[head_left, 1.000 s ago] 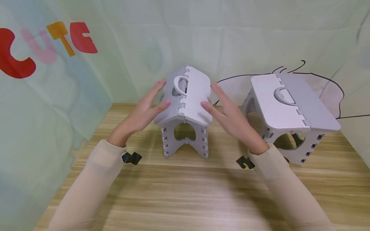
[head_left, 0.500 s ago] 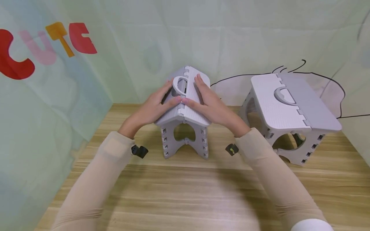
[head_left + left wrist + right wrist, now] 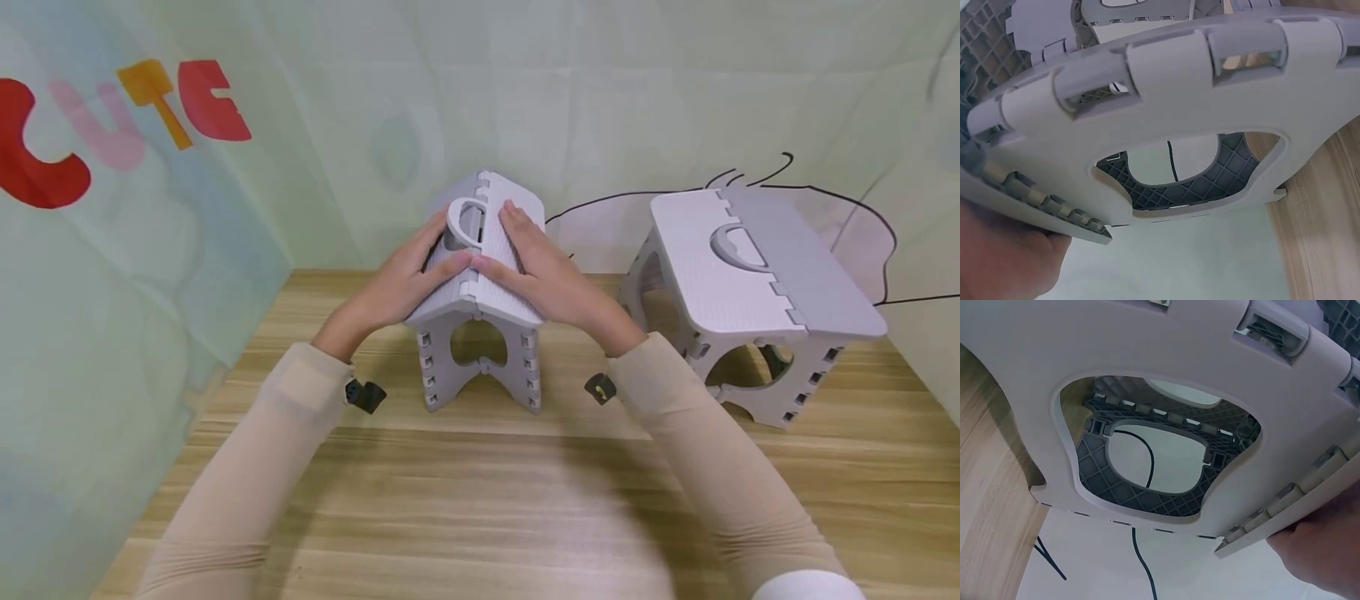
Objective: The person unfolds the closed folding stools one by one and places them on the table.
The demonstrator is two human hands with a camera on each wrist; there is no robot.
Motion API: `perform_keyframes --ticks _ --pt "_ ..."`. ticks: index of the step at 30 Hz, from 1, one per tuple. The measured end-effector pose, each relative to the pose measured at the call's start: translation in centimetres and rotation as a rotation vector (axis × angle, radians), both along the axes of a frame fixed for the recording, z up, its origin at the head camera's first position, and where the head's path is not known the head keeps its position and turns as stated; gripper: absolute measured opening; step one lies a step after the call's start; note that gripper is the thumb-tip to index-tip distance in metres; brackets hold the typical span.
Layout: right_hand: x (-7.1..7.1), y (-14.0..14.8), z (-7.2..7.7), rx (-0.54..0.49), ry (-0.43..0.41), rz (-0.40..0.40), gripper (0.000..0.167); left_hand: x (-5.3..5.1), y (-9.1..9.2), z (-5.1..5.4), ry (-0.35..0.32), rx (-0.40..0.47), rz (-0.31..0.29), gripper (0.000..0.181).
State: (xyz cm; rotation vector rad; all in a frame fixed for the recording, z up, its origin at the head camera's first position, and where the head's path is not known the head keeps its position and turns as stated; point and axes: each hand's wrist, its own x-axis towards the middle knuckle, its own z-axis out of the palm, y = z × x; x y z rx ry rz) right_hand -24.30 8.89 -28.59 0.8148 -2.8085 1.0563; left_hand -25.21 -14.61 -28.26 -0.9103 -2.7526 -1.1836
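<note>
A light grey and white folding stool (image 3: 480,346) stands in the middle of the head view, its two-panel top peaked like a roof along the hinge. On its left panel rests my left hand (image 3: 401,279), fingers straight beside the raised carry handle (image 3: 461,221). My right hand (image 3: 555,275) lies flat on the right panel. Both thumbs meet near the ridge. Each wrist view shows the stool's side wall (image 3: 1210,112) with an oval opening; part of the left hand (image 3: 1010,256) and part of the right hand (image 3: 1325,540) appear under the panel edges.
A second folding stool (image 3: 757,275) of the same kind stands at the right with its top flat. Both stools are on a wood-grain surface (image 3: 480,500). Behind hangs a pale green cloth (image 3: 600,100) with printed letters (image 3: 153,92) at the left.
From beside the stool, both hands have moved inward and come down onto its top panels. In the last half second they have hardly moved, and the stool stays peaked.
</note>
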Motion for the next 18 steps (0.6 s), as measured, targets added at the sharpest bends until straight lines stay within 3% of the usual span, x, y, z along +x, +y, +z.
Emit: perform_keyframes --ticks 18 --pt "-0.23 0.08 -0.08 0.039 0.029 0.002 0.089 -0.43 -0.12 -0.20 -0.021 0.017 -0.022 0.088"
